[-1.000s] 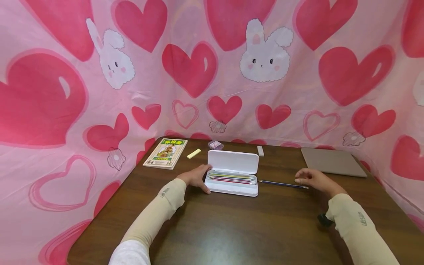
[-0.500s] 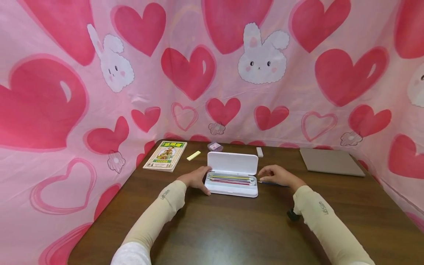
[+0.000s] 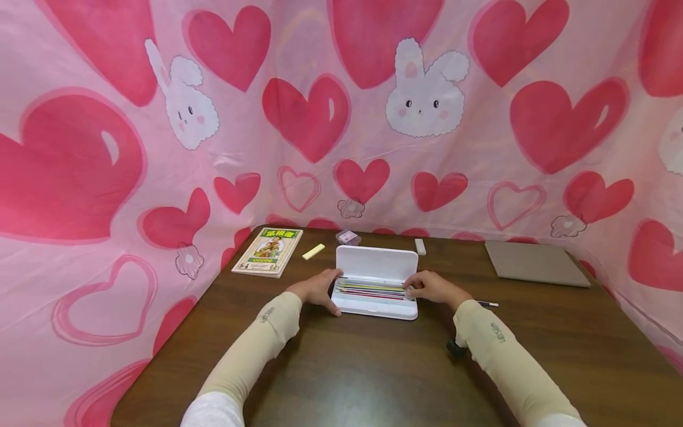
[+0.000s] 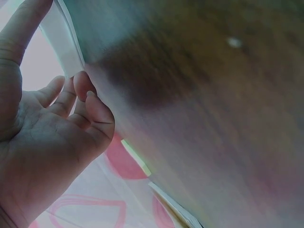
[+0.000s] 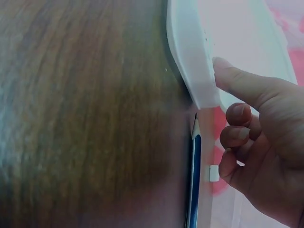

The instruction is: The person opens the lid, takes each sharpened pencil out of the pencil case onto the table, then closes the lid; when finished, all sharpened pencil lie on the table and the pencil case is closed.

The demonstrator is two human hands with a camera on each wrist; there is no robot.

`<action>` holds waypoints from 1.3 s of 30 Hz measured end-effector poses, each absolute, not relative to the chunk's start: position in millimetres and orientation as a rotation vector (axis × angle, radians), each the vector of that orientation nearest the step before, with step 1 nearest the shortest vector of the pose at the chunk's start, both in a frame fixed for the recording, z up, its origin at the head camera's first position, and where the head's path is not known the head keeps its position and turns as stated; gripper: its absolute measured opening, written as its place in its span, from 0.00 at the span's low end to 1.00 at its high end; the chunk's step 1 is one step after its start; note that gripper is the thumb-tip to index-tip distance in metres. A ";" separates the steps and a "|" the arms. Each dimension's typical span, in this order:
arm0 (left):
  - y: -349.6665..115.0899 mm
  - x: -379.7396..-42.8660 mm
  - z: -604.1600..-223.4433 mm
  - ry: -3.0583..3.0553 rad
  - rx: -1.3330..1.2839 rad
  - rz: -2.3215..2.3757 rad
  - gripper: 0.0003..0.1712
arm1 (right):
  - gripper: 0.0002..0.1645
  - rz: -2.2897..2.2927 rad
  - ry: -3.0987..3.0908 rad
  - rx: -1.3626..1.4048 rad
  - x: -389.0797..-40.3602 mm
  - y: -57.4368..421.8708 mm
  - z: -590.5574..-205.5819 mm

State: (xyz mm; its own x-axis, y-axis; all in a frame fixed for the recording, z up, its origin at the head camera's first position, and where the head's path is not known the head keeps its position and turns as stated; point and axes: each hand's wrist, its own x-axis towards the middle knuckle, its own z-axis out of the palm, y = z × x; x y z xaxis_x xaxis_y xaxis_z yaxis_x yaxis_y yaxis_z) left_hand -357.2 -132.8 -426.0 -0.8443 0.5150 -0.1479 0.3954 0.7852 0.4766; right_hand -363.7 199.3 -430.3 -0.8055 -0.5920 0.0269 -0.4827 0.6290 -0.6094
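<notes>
A white pencil case (image 3: 373, 310) lies with its lid (image 3: 376, 263) raised, several coloured pencils (image 3: 370, 292) side by side inside. My left hand (image 3: 320, 289) grips the case's left end, thumb at the front and fingers behind. Over the right end, my right hand (image 3: 434, 289) has thumb and fingertips at the pencils' eraser ends; whether it pinches one is hidden. In the right wrist view, a digit reaches over the case's rim while other fingers curl. A dark blue pencil (image 5: 194, 175) lies on the table, its sharpened tip close to the case, partly under my right hand and wrist.
On the brown table (image 3: 368, 367), a book (image 3: 268, 252) and a yellow stick (image 3: 313, 252) lie at the back left. Behind the case are a small clear box (image 3: 348, 238) and a white block (image 3: 420, 247). A flat grey-brown board-like thing (image 3: 536, 264) lies at right.
My right hand has moved left from the loose pencil's far end to the case's right end, over the pencils inside. The left hand keeps its place, and the loose pencil stays on the table.
</notes>
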 end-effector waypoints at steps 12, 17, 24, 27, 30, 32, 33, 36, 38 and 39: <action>-132.4 -355.5 -422.9 2.706 0.726 0.636 0.58 | 0.10 -0.855 2.743 -0.837 -362.5 195.6 -429.6; -132.7 -356.1 -422.1 2.704 0.726 0.664 0.58 | 0.08 -0.836 2.770 -0.858 -363.5 194.8 -430.4; -133.0 -357.4 -421.9 2.706 0.715 0.659 0.58 | 0.07 -0.842 2.752 -0.857 -364.3 195.4 -429.9; -132.9 -358.1 -422.6 2.701 0.712 0.645 0.58 | 0.07 -0.841 2.745 -0.869 -364.0 196.2 -432.9; -133.3 -358.0 -423.6 2.699 0.704 0.652 0.58 | 0.07 -0.855 2.743 -0.877 -363.8 196.7 -436.4; -133.4 -357.9 -424.4 2.697 0.702 0.658 0.58 | 0.08 -0.865 2.746 -0.880 -363.4 197.0 -438.0; -133.8 -357.7 -424.9 2.697 0.701 0.659 0.58 | 0.08 -0.866 2.749 -0.875 -362.9 197.0 -438.5; -134.0 -357.4 -426.2 2.697 0.710 0.667 0.58 | 0.08 -0.875 2.763 -0.873 -361.8 197.2 -439.2; -133.9 -357.5 -426.2 2.700 0.720 0.660 0.58 | 0.07 -0.890 2.772 -0.870 -360.9 197.9 -438.0; -133.8 -357.5 -426.3 2.703 0.724 0.660 0.58 | 0.07 -0.897 2.776 -0.870 -360.5 198.5 -437.1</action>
State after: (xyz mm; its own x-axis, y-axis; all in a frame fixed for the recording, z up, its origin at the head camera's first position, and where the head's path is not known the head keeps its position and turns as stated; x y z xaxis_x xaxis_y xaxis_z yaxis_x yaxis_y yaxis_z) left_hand -357.5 -133.8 -426.3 -0.8401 0.5255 -0.1343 0.4045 0.7719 0.4904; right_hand -360.5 198.5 -437.1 -0.8323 -0.5485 0.0795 -0.4912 0.6637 -0.5641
